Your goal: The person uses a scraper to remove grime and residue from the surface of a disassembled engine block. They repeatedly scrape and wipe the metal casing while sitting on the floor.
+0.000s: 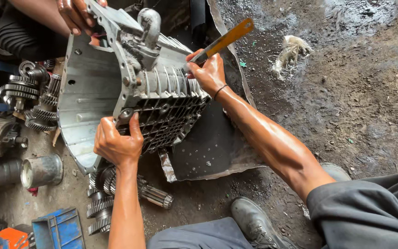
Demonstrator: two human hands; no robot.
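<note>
Left hand (116, 143): I see it clamped on the gearbox housing (148, 87) at centre frame.
Right hand (210, 74): fist closed round a yellow-handled tool (224, 40).

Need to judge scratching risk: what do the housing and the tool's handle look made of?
The gearbox housing looks like cast aluminium: pale grey, matte, ribbed, with grime. The tool in the right hand has a yellow-orange handle, likely plastic or painted wood; its working end is hidden. The left hand steadies the housing's lower edge.
</note>
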